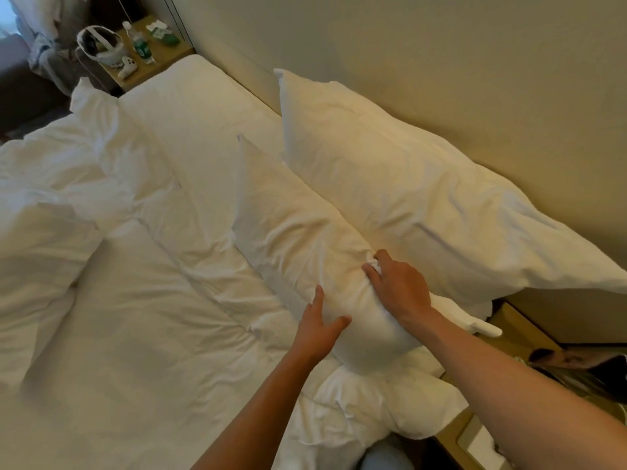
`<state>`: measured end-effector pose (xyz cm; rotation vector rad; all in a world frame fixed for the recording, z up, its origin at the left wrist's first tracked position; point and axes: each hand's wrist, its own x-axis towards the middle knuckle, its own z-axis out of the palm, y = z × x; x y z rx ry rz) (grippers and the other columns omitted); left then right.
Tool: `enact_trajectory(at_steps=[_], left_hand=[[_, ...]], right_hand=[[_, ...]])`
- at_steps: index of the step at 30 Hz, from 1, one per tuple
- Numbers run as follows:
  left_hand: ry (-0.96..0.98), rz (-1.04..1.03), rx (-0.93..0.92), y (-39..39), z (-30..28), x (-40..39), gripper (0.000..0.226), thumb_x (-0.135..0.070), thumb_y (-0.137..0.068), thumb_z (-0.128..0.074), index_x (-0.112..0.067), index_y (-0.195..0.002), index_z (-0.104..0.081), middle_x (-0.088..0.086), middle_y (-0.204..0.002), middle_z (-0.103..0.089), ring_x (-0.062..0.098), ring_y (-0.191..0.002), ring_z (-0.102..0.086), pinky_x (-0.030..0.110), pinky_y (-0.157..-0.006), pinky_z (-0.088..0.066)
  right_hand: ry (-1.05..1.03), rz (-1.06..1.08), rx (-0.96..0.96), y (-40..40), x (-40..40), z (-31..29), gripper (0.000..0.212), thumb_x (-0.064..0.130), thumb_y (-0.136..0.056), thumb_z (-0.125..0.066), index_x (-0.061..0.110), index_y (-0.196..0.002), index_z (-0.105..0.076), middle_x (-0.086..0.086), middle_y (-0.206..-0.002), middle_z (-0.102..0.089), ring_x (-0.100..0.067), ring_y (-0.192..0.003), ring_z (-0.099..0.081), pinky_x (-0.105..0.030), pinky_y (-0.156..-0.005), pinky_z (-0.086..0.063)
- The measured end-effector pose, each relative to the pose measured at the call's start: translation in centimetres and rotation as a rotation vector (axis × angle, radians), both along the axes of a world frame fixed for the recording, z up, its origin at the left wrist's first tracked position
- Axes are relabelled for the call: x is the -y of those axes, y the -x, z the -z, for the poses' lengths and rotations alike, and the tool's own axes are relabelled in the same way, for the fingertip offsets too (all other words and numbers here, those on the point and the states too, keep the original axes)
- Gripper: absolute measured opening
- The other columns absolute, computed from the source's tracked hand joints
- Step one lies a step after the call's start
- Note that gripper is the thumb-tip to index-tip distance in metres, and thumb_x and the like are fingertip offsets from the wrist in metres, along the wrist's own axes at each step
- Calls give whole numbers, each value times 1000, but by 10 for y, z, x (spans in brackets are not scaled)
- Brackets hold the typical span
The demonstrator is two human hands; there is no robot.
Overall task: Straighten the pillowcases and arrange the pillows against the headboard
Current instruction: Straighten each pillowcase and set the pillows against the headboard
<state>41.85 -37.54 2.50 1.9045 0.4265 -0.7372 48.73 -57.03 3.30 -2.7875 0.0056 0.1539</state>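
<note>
Two white pillows lie on the bed. The back pillow leans against the beige headboard. The front pillow stands on its long edge just in front of it. My right hand pinches a fold of the front pillow's case near its top edge. My left hand presses flat, fingers spread, against the near side of the same pillow. A loose flap of pillowcase sticks out to the right behind my right wrist.
A rumpled white duvet covers the bed. At the far end a wooden nightstand holds a plastic bottle, a headset and a controller. Another nightstand with dark items is at the right.
</note>
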Motion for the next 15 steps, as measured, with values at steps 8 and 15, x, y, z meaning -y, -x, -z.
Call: enact_trajectory(at_steps=[8,15], left_hand=[[-57,-9,5,13,-19,46,94,-50,-88,-67,-40,-162,-9,3,-166,-26,29,-146,-38,50,-118,-38],[-138,-39,-9,17,-25,74,98,-47,-90,-67,-32,-163,-4,8,-166,-27,29,-148,-35,49,-119,-36]], right_hand=[[39,42,154,17,45,-10,28,38,-100,-60,17,-119,-61,-7,-102,-64,-28,-87,-61,-39,-67,-50],[31,-98,14,30,67,-4,47,31,-105,-48,15,-150,-48,-9,-126,-62,-30,-107,-60,-44,-87,-49]])
